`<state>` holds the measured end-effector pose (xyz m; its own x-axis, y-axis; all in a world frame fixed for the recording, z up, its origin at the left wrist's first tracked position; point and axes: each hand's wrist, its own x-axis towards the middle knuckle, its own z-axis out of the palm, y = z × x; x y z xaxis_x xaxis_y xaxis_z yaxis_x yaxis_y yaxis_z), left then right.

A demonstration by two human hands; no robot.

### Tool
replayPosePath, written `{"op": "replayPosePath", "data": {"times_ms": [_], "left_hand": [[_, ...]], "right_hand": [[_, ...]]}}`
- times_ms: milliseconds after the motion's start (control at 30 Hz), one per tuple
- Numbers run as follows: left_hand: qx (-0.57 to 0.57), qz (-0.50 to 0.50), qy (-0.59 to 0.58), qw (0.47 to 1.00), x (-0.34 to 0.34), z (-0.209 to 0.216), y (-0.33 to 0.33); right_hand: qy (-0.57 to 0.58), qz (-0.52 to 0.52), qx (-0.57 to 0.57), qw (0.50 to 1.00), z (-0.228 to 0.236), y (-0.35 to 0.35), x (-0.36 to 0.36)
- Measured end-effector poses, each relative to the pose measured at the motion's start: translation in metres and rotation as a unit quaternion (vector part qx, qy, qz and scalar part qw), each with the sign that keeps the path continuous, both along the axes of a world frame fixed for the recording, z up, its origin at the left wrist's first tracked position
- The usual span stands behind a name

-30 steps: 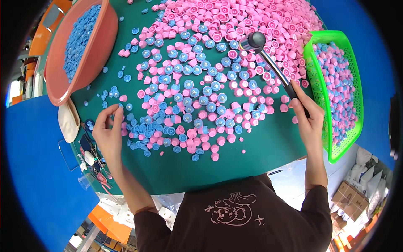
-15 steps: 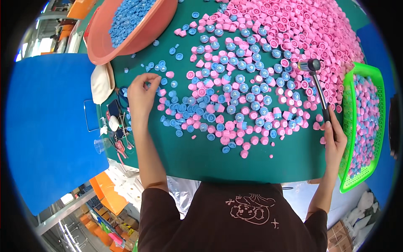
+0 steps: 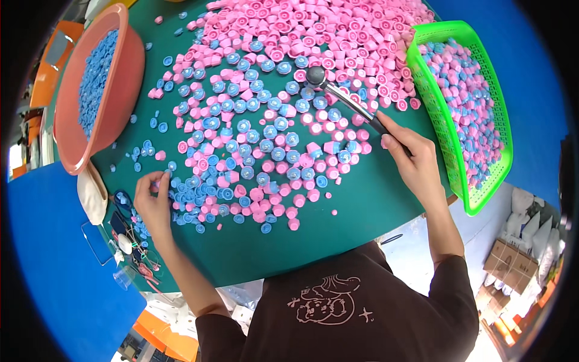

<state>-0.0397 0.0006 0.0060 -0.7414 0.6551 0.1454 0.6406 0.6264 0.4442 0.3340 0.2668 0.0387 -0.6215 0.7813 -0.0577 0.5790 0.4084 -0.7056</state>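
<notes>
My right hand [image 3: 416, 161] is wrapped round the dark handle of a small mallet [image 3: 351, 101]. Its shaft is silver and its round black head hovers over the blue and pink pieces. At the left, my left hand [image 3: 152, 204] has thumb and fingertips pinched together beside a cluster of small blue caps [image 3: 208, 186]; whatever is between the fingers is too small to make out. Pink cup-shaped pieces [image 3: 259, 205] lie mixed among the caps. Several blue caps sit on pink cups in the middle, such as a joined piece [image 3: 281, 123].
A large pile of pink cups [image 3: 362, 36] covers the far side of the green table [image 3: 338, 241]. An orange-pink basin [image 3: 129, 66] of blue caps stands far left. A green basket [image 3: 449, 133] of blue and pink pieces stands right. Small tools and cords [image 3: 136, 253] lie at the left edge.
The view has turned, so the table appears rotated and shifted left. The mallet's head now hangs over the middle pieces rather than beside the pink pile. My left hand is lower, next to the blue cluster.
</notes>
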Motion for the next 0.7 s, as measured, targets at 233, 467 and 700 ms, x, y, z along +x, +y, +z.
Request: {"op": "replayPosePath", "data": {"times_ms": [233, 467, 700], "left_hand": [[-0.052, -0.018, -0.013, 0.998, -0.001, 0.01, 0.003], [-0.104, -0.038, 0.003, 0.994, -0.008, 0.017, 0.01], [0.102, -0.199, 0.016, 0.975, 0.082, 0.048, 0.133]], "right_hand": [[0.003, -0.04, -0.025, 0.999, -0.001, -0.003, 0.025], [0.083, -0.076, -0.066, 0.991, -0.007, 0.0, 0.031], [0.106, -0.069, -0.089, 0.988, -0.014, 0.003, 0.03]]}}
